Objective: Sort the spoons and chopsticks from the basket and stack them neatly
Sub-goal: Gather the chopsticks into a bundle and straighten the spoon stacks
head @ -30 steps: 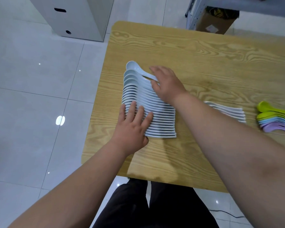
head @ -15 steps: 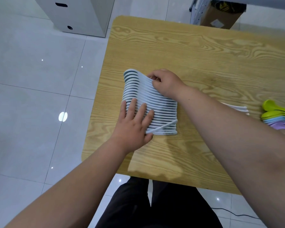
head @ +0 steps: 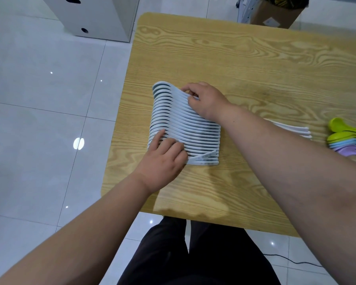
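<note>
Left hand [head: 162,156] now curled onto white spoons [head: 185,125] near table [head: 214,58] edge, grip unclear, right hand [head: 206,101] pinching their handles

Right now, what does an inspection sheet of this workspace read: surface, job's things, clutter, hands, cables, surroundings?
Surface: wood-grain table.
Job's things: white row of nested spoons on the table's left part, with a skewed spoon at its near end; white pile partly behind the right forearm; coloured spoons at the right edge. Basket and chopsticks not in view.
Clutter: nothing seen.
Hands: left hand rests on the row's near end, index straight, other fingers curled, grip unclear; right hand curls its fingers on the far-end handles.
Cables: cable on the floor.
Surroundings: tiled floor, cabinet, box.
</note>
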`<state>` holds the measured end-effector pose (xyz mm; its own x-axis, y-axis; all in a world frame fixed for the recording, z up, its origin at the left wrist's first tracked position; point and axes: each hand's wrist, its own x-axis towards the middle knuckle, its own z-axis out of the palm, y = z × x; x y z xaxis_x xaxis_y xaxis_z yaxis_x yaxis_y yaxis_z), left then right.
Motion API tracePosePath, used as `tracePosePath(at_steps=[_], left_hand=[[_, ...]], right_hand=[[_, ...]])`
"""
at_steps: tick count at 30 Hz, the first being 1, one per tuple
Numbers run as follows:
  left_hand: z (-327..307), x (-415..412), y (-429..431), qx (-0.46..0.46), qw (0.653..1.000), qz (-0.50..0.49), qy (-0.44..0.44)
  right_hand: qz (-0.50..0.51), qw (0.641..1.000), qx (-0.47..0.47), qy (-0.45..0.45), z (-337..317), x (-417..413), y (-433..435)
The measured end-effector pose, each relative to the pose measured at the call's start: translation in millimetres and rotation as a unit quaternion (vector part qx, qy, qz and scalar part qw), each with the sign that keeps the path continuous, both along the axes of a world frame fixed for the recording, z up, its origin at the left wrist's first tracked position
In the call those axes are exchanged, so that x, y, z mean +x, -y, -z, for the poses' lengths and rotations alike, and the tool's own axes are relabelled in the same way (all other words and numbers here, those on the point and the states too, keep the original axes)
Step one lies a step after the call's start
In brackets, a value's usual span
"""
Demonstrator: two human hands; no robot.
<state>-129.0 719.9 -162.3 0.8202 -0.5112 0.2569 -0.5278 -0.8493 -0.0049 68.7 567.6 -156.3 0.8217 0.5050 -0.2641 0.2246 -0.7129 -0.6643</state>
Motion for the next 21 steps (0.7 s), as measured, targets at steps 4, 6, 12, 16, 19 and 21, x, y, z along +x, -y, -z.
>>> tracePosePath(at_steps=[4,6,12,16,19,21], left_hand=[[0.2,-0.5,5.1,-0.027,1.0,0.011,-0.008],[2.7,-0.8,6.1,-0.039,0.997,0.039,-0.048],[8.7,0.9,5.2,-0.054,0.992,0.07,-0.095],[12.2,-4.5,5.4,-0.057,0.99,0.083,-0.102],[7.9,-6.4,4.5,-0.053,0.988,0.089,-0.112],[3.7,-7.5,3.9,-0.051,0.988,0.093,-0.114]], right_hand=[[0.003,1.0,0.0,0.002,2.4,-0.4,-0.5],[0.004,1.0,-0.003,0.003,2.0,-0.5,-0.8],[0.004,1.0,-0.003,0.001,1.6,-0.8,-1.1],[0.004,1.0,-0.005,0.006,1.7,-1.9,-1.3],[0.006,1.0,-0.007,0.004,1.4,-2.2,-1.5],[0.005,1.0,-0.008,0.002,1.0,-2.3,-1.8]])
